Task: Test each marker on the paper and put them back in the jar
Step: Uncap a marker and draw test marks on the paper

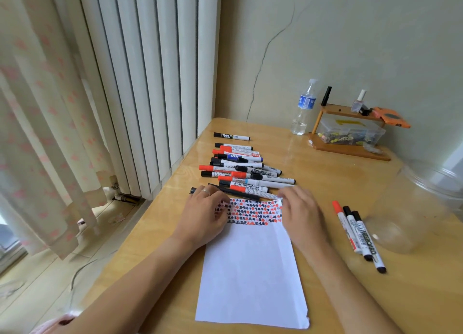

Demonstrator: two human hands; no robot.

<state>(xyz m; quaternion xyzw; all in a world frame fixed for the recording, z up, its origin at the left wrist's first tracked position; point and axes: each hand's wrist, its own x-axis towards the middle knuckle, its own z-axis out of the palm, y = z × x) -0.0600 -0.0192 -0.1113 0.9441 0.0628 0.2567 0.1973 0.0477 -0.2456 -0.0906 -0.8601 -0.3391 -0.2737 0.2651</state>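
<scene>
Left hand [204, 217] lies at centre frame, palm down on the upper left corner of the sheet of paper [253, 271], fingers bent and reaching toward the near edge of the marker pile; a ring shows on one finger. Whether it grips the thin black pen [235, 192] just beyond its fingertips cannot be told. Right hand [300, 213] rests on the paper's upper right corner, fingers curled downward near the white barrel of a marker [269, 196] — contact is hidden, so its grasp cannot be told either.

Between the hands, the top band of the paper carries rows of black and red test marks [253, 212]; the rest of the sheet is plain white, with a torn lower right corner.

Above the hands, a pile of whiteboard markers [243, 169] with black, red and blue caps lies on the wooden table [325, 303], running toward upper centre; one black-capped marker [231, 136] lies apart at the far end.

Right of the paper, three markers [358, 233] lie side by side — one red-capped, two black-capped. Just beyond them, at the right edge of frame, a clear plastic jar [421, 208] lies on its side.

Upper right: a water bottle [303, 108] stands beside a small wooden shelf [350, 148] holding a clear box.
</scene>
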